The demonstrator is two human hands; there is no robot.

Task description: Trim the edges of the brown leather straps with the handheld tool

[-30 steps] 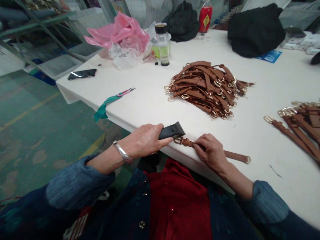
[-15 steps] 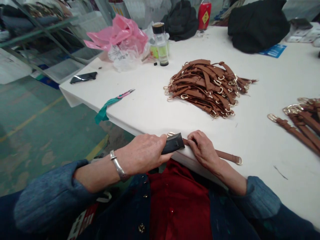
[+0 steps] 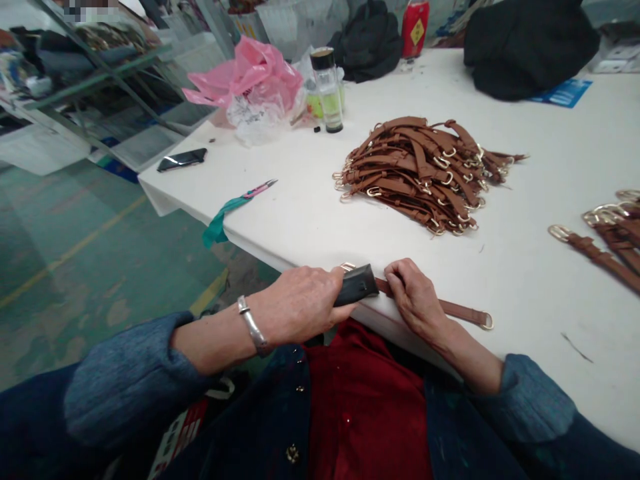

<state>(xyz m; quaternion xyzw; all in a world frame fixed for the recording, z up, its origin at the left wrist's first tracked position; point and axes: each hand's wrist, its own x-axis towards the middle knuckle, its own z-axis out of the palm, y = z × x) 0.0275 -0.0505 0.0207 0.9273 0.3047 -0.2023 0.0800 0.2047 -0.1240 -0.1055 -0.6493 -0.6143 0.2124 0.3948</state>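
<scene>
My left hand [image 3: 303, 300], with a silver bangle at its wrist, is wrapped round a black block-shaped tool [image 3: 358, 285] at the table's front edge; its exact kind I cannot make out. A brown strap [image 3: 463, 312] runs from beside the tool, under my right hand [image 3: 413, 292], to a gold ring lying on the table. The fingers of my right hand are closed on this strap. Part of a gold buckle [image 3: 347, 267] shows just behind the tool, near my left fingertips. What lies beneath the tool is hidden.
A heap of brown straps [image 3: 415, 170] with gold buckles lies beyond my hands. More straps [image 3: 617, 230] are at the right edge. Pink-handled snips [image 3: 260, 189] with teal cloth, a phone [image 3: 183, 159], a bottle [image 3: 330, 97] and a pink bag [image 3: 265, 73] sit further left.
The view has swung slightly, so everything appears a little further right. Both hands keep their holds on the black tool and the strap, with little other visible change.
</scene>
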